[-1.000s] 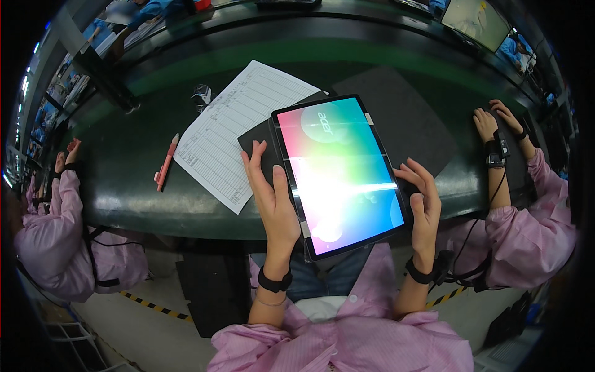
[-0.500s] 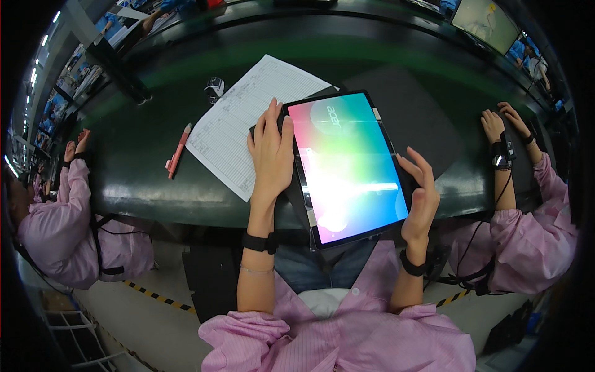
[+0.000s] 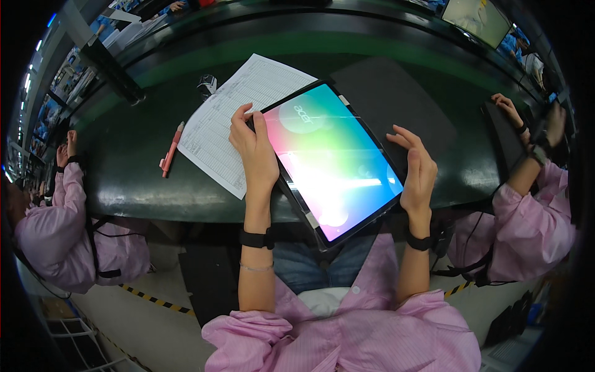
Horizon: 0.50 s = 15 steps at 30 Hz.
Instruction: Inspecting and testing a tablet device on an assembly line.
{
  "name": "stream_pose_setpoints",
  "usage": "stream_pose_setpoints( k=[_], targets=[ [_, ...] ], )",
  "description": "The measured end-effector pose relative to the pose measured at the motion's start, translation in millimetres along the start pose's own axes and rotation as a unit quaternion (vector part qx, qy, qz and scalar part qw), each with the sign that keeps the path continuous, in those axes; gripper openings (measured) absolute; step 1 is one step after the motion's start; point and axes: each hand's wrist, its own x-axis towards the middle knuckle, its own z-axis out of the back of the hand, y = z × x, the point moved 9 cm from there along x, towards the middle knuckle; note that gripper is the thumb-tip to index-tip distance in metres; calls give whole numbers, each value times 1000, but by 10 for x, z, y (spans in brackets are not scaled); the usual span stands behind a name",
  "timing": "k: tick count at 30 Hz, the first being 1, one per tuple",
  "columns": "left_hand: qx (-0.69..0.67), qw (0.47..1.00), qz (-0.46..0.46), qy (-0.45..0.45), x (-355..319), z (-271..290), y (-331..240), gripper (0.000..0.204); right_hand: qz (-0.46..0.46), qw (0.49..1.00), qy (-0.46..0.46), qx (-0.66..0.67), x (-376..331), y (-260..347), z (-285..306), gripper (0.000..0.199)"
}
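A lit tablet (image 3: 334, 162) with a multicoloured screen lies tilted at the table's near edge, its lower end reaching past that edge. Pale tabs stick out at its sides. My left hand (image 3: 255, 149) is closed round the tablet's upper left corner, thumb on the front rim and fingertips hidden behind. Beside the right edge, my right hand (image 3: 418, 170) is open, with fingers apart and slightly bent. Whether its palm touches the tablet I cannot tell. Partly beneath the tablet and my left hand rests a printed paper form (image 3: 214, 133) with a ruled grid.
A dark flat mat (image 3: 396, 93) lies beyond the tablet on the dark green table (image 3: 124, 180). Left of the form is a coral pen (image 3: 172, 150); a small black-and-clear object (image 3: 207, 85) stands behind it. Co-workers in pink sit on both sides; a monitor (image 3: 477, 22) stands far right.
The tablet has turned counterclockwise, its top swinging left with my left hand. My right hand has shifted slightly and its fingers have curled a little. The right-hand co-worker's hand has moved and is blurred.
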Motion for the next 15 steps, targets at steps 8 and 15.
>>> stream_pose_setpoints(
  k=[8, 15],
  targets=[
    [-22, 999, 25, -39, -64, 80, -3, 44, 1, 997, -34, -68, 168, -150, 81, 37],
    [-178, 983, 21, -47, -286, 229, -43, 47, -50, 993, -103, 9, 41, -381, 312, 56]
  ],
)
